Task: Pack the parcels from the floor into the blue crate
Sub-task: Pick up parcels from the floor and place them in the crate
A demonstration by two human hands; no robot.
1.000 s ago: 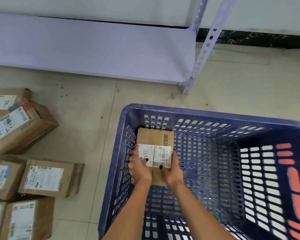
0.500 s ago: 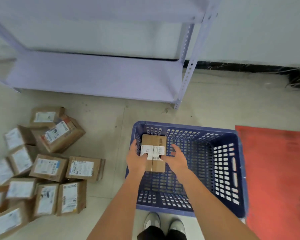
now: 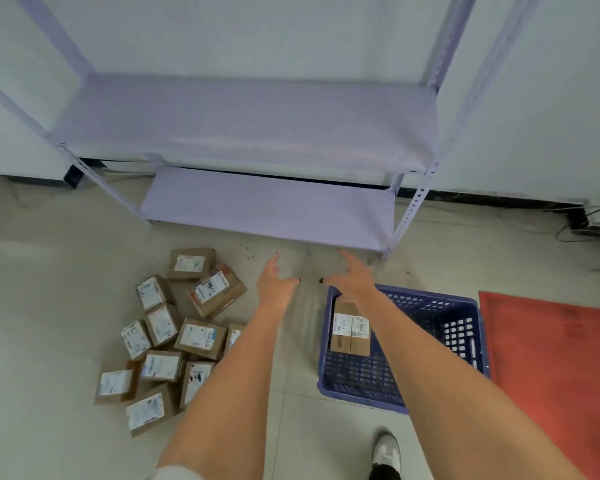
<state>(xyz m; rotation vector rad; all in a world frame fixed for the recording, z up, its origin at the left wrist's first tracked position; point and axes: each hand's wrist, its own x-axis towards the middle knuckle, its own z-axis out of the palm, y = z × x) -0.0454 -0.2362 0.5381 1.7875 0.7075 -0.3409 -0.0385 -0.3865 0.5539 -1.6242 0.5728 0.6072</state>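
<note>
The blue crate stands on the floor to the right. One brown parcel with a white label lies flat in its left end. Several more labelled brown parcels lie in a heap on the floor to the left. My left hand is raised over the bare floor between heap and crate, fingers spread, holding nothing. My right hand hovers above the crate's far left corner, also spread and empty. My right forearm crosses over the crate and hides part of the parcel.
A pale purple metal shelf unit stands against the wall ahead. A red mat lies right of the crate. Cables trail at the far right wall. My shoe shows at the bottom.
Both hands have let go of the parcel, which now lies in the crate, and have lifted up and out. The view has risen and pulled back, showing more of the shelf and heap.
</note>
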